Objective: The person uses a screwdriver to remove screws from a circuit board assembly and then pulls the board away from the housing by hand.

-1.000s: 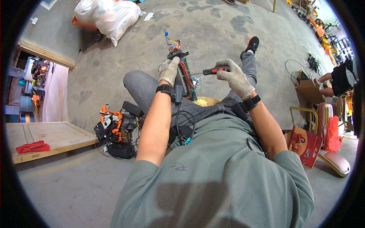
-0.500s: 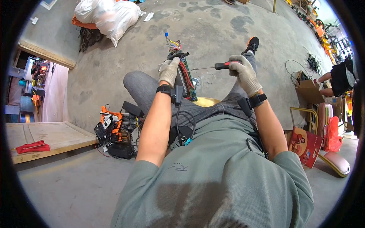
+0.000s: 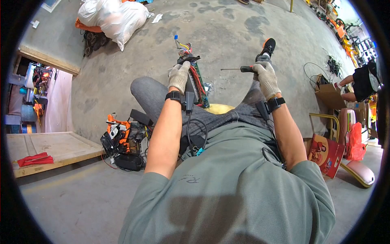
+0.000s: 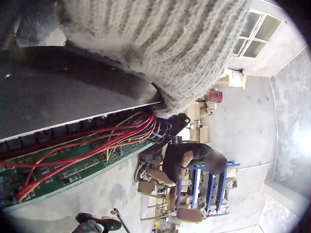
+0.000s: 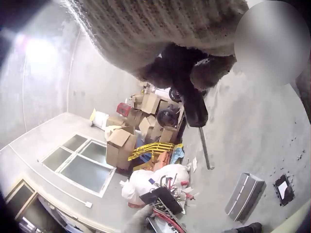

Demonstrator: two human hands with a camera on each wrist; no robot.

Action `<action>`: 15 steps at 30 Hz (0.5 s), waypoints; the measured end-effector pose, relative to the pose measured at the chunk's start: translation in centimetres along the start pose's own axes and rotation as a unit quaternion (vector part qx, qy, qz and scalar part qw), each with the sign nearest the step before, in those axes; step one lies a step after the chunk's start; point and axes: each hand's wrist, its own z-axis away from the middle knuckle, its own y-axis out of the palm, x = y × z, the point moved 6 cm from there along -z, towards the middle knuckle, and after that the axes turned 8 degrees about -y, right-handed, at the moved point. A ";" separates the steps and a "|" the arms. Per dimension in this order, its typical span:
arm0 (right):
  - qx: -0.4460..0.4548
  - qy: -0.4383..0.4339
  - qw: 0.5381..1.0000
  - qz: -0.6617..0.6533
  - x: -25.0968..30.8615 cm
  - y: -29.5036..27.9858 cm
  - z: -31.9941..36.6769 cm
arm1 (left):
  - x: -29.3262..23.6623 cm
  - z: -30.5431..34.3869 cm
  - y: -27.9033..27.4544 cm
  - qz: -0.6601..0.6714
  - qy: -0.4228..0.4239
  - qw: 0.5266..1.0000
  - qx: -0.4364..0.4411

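My gloved left hand [image 3: 178, 77] grips the upper part of a long circuit board assembly [image 3: 202, 92], which stands between my legs. A dark metal plate [image 4: 73, 90] covers one side of it in the left wrist view. Beside the plate, red wires [image 4: 104, 138] run along the green board [image 4: 73, 172]. Blue and yellow connector leads [image 3: 186, 46] stick out at its far end. My gloved right hand [image 3: 266, 79] holds a screwdriver [image 3: 246, 69] by its dark handle, above my other leg. Its shaft points left toward the board, the tip apart from it.
Orange and black machine parts [image 3: 124, 140] lie by my left hip. A wooden panel [image 3: 61, 146] is at the left, a white sack [image 3: 122, 20] ahead. At the right are a red box [image 3: 325, 156], cartons [image 3: 331, 95] and a person's legs [image 3: 346, 81].
My right hand has drawn the screwdriver away from the board, to the right, and its tip has left the board's side. My left hand keeps its grip on the board in nearly the same place.
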 end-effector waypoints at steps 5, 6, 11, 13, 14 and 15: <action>-0.014 -0.004 0.998 0.067 -0.3 -0.5 0.0 | -1.5 1.5 -0.5 -0.028 0.012 0.999 -0.018; -0.026 -0.006 0.996 0.080 0.6 -0.3 0.5 | -1.3 1.3 -0.4 -0.027 0.011 0.999 -0.018; -0.033 -0.004 0.997 0.068 -0.4 -0.6 -0.1 | -0.9 1.0 -0.3 -0.008 -0.001 1.000 0.000; -0.032 -0.003 0.999 -0.023 -0.8 -0.4 -0.4 | -0.4 0.3 0.0 0.001 -0.002 1.000 0.002; -0.032 -0.003 0.999 -0.023 -0.9 -0.5 -0.4 | -0.2 0.0 0.2 0.011 -0.003 1.000 0.004; -0.021 -0.005 0.999 -0.050 -0.4 -0.2 0.0 | -0.4 0.3 0.1 0.011 -0.003 1.000 0.005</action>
